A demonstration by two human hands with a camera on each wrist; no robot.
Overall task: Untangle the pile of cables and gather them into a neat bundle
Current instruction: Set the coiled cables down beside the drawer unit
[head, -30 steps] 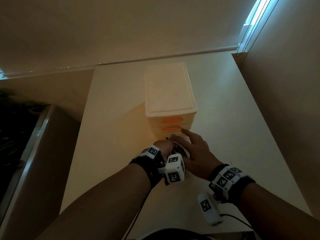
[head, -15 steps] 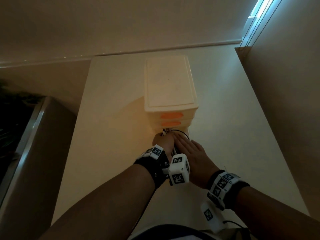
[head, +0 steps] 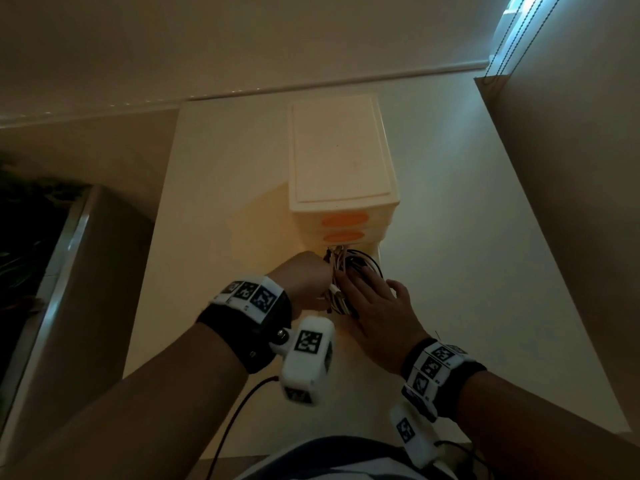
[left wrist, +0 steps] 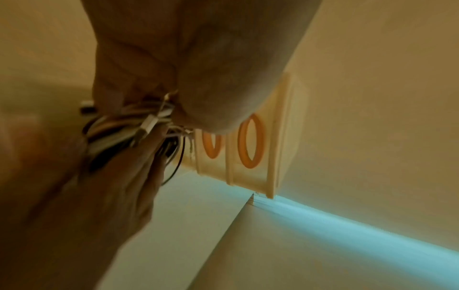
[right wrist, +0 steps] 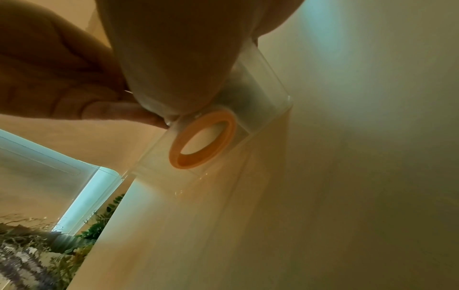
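A bundle of white and black cables (head: 360, 268) sits at the open bottom drawer of a cream drawer unit (head: 339, 154) with orange ring handles. My left hand (head: 308, 278) grips the bundle from the left, fingers curled round it. My right hand (head: 374, 306) lies on the cables from the right with its fingers straight. In the left wrist view the cables (left wrist: 129, 127) run under my left hand (left wrist: 198, 68), and the right hand (left wrist: 111, 186) rests against them. The right wrist view shows the clear drawer front and its orange handle (right wrist: 202, 139); the cables are hidden there.
The drawer unit stands mid-table on a white table (head: 221, 202). A wall (head: 571, 237) borders the table on the right, with blind cords (head: 519, 32) at the back corner. A dark area with plants (head: 24, 244) lies beyond the left edge.
Both hands have moved forward to the drawer front. The cable loops, covered by the right hand a second ago, now show between the hands, and the right index finger no longer points out.
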